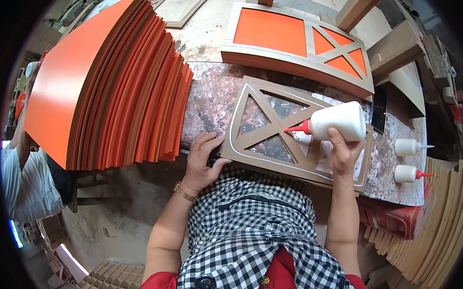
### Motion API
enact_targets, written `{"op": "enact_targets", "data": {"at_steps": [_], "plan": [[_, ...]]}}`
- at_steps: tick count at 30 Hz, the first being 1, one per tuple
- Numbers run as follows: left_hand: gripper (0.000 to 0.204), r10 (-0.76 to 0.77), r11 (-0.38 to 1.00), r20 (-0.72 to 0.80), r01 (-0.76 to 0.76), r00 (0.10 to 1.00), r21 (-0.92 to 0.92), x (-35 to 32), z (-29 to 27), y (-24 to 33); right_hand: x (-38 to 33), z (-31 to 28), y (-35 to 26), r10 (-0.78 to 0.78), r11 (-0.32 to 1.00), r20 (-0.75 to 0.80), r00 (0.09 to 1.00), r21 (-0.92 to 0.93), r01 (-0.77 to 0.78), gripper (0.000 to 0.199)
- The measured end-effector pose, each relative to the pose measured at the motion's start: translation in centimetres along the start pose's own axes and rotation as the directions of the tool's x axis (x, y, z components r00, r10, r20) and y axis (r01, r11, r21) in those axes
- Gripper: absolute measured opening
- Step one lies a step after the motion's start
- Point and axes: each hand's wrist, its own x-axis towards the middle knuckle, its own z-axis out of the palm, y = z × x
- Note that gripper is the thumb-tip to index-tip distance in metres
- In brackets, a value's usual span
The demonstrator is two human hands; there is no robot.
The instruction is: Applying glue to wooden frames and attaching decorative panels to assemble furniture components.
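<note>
In my right hand is a white glue bottle with a red nozzle, tilted so that the nozzle tip is at the crossing of the bars of a brown wooden frame. The frame has an X-shaped lattice at its left part and lies on the table in front of me. A white line of glue runs along its outer border. My left hand rests at the frame's near left corner, fingers apart, thumb on the edge.
A tall stack of orange panels stands at left. Behind the frame lies a pile of orange-backed frames. Two smaller glue bottles, one grey-tipped and one red-tipped, lie at right. Another person's arm shows far left. Wooden strips fill the lower right.
</note>
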Motion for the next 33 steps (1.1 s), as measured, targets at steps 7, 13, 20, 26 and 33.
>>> {"op": "enact_targets", "data": {"at_steps": [7, 13, 20, 26, 33], "plan": [[0.051, -0.018, 0.999, 0.0, 0.018, 1.0, -0.032, -0.2, 0.1, 0.2, -4.5, -5.2, -0.1, -0.047, 0.997, -0.054, 0.997, 0.052, 0.05, 0.067], [0.051, -0.043, 0.998, 0.007, 0.043, 0.999, -0.042, -0.2, 0.4, 0.1, -5.9, -7.9, 0.3, -0.075, 0.992, -0.034, 0.997, 0.096, 0.078, 0.07], [0.052, -0.047, 0.998, 0.002, 0.047, 0.999, -0.032, -0.2, 0.4, 0.0, -3.8, -5.2, 0.3, -0.077, 0.979, 0.017, 0.997, 0.192, 0.072, 0.069], [0.052, -0.039, 0.999, 0.007, 0.039, 0.999, 0.001, 0.0, 0.3, 0.1, 0.8, -2.4, 2.0, -0.034, 0.986, 0.151, 0.988, 0.169, 0.008, 0.066], [0.051, -0.043, 0.999, 0.014, 0.043, 0.999, 0.002, 0.0, -0.1, 0.1, 4.7, 2.8, 2.8, -0.02, 0.987, 0.197, 0.98, 0.159, -0.012, 0.063]]}}
